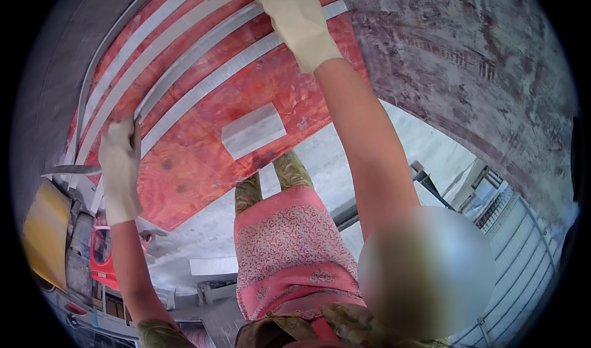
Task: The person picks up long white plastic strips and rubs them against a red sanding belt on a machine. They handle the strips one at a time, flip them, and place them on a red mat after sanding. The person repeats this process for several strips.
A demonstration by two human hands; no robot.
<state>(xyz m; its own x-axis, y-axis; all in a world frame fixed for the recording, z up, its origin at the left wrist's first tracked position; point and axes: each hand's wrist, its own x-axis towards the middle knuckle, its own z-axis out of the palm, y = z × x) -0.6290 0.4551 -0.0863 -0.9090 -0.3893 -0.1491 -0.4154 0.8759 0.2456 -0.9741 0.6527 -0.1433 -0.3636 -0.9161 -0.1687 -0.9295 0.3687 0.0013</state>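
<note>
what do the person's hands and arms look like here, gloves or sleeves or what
Both hands wear pale cream fabric gloves that end at the wrist: the left hand and the right hand. The forearms are bare below the cuffs. A mottled green and brown sleeve shows at the left upper arm.

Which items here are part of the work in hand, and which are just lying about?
In hand:
- left hand, gloved, gripping the long grey strips
- right hand, gloved, on the strips' far end
- red board beneath the strips

Lying about:
- grey block on the board
- yellow sheet
- red container
</note>
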